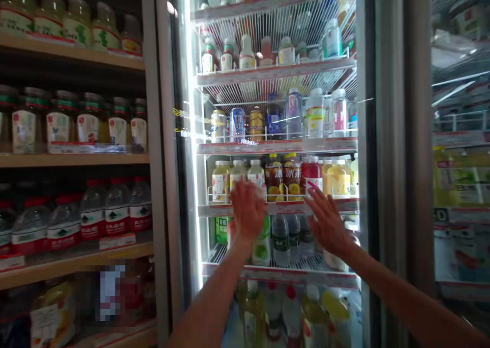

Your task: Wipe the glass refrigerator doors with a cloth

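Both arms stretch out before a lit drinks fridge. My left hand (248, 207) is raised with nothing in it, its fingers extended and slightly blurred, in front of white-capped bottles (220, 182). To its right, my right hand (327, 218) is also empty, fingers spread, in front of a red drink bottle (311, 170) and some yellow bottles (339, 175). Two brown iced-tea bottles (292, 178) show between the hands. Faint reflections suggest glass in front of the shelves; whether either hand touches it, I cannot tell.
Upper fridge shelves hold cans (237, 125) and bottles; clear water bottles (280, 240) stand lower down. At left, a wooden shelf unit (72, 160) carries several rows of bottles, including red-capped water bottles (93, 210). A metal frame (394, 133) separates another fridge section at right.
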`<action>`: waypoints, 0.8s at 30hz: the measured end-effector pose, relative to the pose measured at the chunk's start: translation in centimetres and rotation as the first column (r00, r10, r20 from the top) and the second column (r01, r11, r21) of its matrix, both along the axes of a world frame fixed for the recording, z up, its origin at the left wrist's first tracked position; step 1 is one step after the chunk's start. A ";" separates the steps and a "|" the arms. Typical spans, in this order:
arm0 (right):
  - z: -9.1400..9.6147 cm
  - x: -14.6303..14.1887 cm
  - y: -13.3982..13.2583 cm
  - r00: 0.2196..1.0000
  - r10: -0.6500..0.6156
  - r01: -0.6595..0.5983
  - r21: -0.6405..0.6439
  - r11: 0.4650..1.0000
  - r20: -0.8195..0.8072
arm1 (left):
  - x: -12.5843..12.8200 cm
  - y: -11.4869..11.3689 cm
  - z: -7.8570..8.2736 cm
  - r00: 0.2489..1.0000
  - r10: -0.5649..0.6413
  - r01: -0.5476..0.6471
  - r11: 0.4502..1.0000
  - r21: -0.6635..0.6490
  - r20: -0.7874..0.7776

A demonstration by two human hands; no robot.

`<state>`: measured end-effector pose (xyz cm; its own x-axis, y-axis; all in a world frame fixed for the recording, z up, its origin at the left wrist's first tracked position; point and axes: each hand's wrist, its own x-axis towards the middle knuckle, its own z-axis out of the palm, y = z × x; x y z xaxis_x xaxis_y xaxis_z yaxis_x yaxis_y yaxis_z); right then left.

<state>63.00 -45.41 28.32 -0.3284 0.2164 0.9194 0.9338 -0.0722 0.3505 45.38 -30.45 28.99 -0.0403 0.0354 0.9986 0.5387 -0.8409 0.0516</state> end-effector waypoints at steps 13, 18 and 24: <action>-1.6 -0.3 1.5 0.999 -0.036 0.036 -0.002 0.999 -0.001 | -2.0 1.7 0.3 0.987 -0.010 0.019 0.998 0.055 -0.163; 0.6 0.7 0.8 0.992 -0.069 0.079 0.103 0.992 -0.101 | -3.0 1.9 0.3 0.963 -0.068 0.098 0.990 0.101 -0.261; 0.7 1.5 1.0 0.977 -0.135 0.156 0.124 0.980 -0.163 | -2.0 2.0 1.7 0.998 -0.020 0.021 1.000 -0.023 0.054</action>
<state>64.51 -44.37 29.02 -0.1555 0.1213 0.9804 0.9516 -0.2480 0.1816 43.33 -28.43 30.68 -0.0927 0.0602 0.9939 0.5173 -0.8500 0.0997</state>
